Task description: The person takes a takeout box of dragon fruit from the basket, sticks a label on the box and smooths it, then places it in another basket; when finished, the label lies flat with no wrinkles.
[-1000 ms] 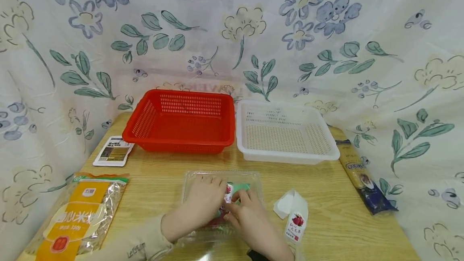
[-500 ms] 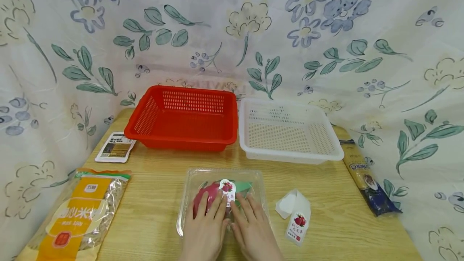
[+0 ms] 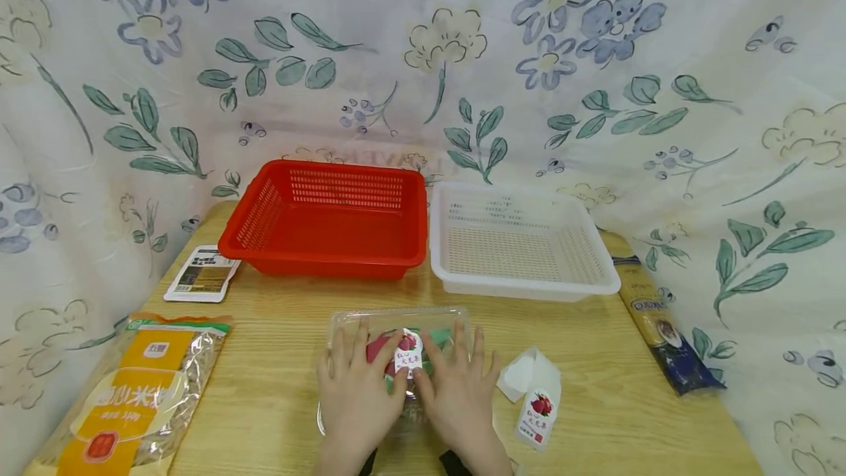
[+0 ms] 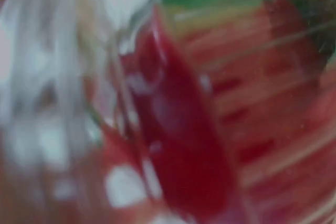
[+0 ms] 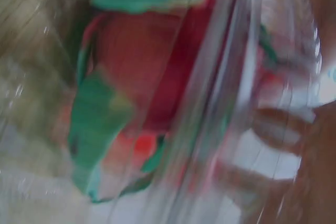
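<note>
1. The left hand point(image 3: 353, 395) and the right hand point(image 3: 457, 394) are laid flat, side by side, on the lid of a clear plastic clamshell box point(image 3: 344, 329); the fingers are spread and nearly straight, so the lid is pressed rather than grasped, and nothing is enclosed by either hand.

2. The box is set on the wooden table point(image 3: 277, 358), at its near middle, just in front of the two baskets. A red and green dragon fruit point(image 5: 142, 61) is seen through the thin, glossy shell, and a small white sticker point(image 3: 407, 360) with a fruit picture is stuck on the lid between the hands.

3. It is judged that the thin lid could be buckled or the soft fruit bruised if too much weight is put through the palms; the smooth shell could also be made to slide on the table by uneven pressure.

4. A loose white label point(image 3: 538, 406), curled and papery, is lying just right of the box and could be brushed off by the right wrist.

5. Further out, a rigid perforated red basket point(image 3: 324, 215) and a white basket point(image 3: 522, 241) are placed touching side by side; a crinkly orange noodle bag point(image 3: 132, 388) is lying at the left, a small flat packet point(image 3: 201, 274) behind it, and a long dark pasta pack point(image 3: 664, 333) at the right edge.
</note>
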Tool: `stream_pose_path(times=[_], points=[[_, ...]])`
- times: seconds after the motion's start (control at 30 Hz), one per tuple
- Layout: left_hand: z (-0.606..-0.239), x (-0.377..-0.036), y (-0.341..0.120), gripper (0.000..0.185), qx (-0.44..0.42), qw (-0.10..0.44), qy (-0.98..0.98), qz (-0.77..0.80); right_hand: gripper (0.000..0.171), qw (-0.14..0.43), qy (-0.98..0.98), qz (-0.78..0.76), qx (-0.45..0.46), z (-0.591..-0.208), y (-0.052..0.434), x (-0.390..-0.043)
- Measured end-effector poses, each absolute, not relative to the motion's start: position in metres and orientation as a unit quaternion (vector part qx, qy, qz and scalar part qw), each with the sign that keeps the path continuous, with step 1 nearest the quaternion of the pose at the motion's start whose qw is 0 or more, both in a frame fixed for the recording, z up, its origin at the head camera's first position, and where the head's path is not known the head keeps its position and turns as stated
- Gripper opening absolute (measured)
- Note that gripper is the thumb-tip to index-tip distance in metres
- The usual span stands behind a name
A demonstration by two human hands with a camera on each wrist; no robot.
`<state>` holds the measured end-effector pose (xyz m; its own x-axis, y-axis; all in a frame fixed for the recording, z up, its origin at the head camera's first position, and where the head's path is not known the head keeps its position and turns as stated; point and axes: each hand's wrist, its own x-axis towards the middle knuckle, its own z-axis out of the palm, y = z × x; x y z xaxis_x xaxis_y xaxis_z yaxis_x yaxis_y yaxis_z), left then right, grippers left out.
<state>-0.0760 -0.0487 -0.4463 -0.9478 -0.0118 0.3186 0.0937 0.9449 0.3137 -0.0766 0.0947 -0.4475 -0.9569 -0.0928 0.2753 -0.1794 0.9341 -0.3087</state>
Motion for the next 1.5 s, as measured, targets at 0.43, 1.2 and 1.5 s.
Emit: stream_pose_path(times=[0.43, 1.2, 1.5], points=[[-0.456, -0.068, -0.098, 0.082, -0.004, 0.050, -0.947, -0.318, 0.067, 0.005, -0.910, 0.411, 0.048, -0.463, 0.129, -0.076], [-0.462, -0.053, -0.109, 0.080, -0.085, 0.131, -0.888, -0.433, 0.077, -0.037, -0.880, 0.464, 0.098, -0.458, 0.135, -0.063], [-0.430, -0.068, -0.123, 0.081, -0.109, 0.148, -0.881, -0.435, 0.077, -0.004, -0.886, 0.449, 0.111, -0.424, 0.123, -0.075]])
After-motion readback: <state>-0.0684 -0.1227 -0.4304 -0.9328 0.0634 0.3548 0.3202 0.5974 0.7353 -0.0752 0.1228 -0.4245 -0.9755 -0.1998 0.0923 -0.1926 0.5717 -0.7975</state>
